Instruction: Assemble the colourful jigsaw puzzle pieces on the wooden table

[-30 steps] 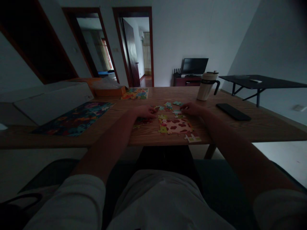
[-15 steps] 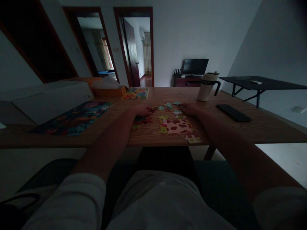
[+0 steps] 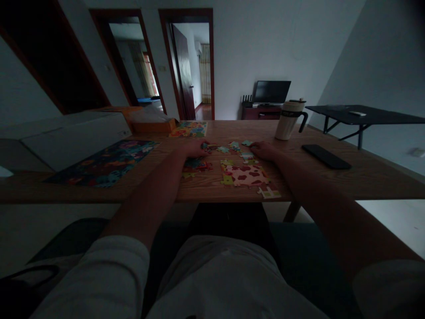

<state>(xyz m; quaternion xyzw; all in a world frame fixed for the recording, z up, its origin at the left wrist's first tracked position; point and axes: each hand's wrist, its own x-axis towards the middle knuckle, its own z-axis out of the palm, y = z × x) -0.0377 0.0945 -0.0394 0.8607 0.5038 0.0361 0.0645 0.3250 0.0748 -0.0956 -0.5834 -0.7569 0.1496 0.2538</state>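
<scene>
My left hand (image 3: 194,150) is over the left side of the loose jigsaw pieces, its fingers closed on a small dark teal puzzle piece (image 3: 204,145). Below it lie several red and green pieces (image 3: 197,165), partly covered by the hand. My right hand (image 3: 264,150) rests low on the table with fingers stretched out, next to a pale green piece (image 3: 246,143). Between the hands several loose pieces (image 3: 234,146) are scattered. Nearer to me is a joined section with a brown-spotted pink pattern (image 3: 247,175), and a pale piece (image 3: 269,192) sits at its lower right.
A dark floral sheet (image 3: 106,164) lies at the left beside a white box (image 3: 76,137). Behind are an orange box (image 3: 152,127) and a colourful picture sheet (image 3: 189,129). A handled tumbler (image 3: 286,126) and a black phone-like slab (image 3: 325,156) are on the right.
My left hand has lifted slightly, and a dark teal piece now shows at its fingertips. My right hand stays almost in place beside the pale green piece.
</scene>
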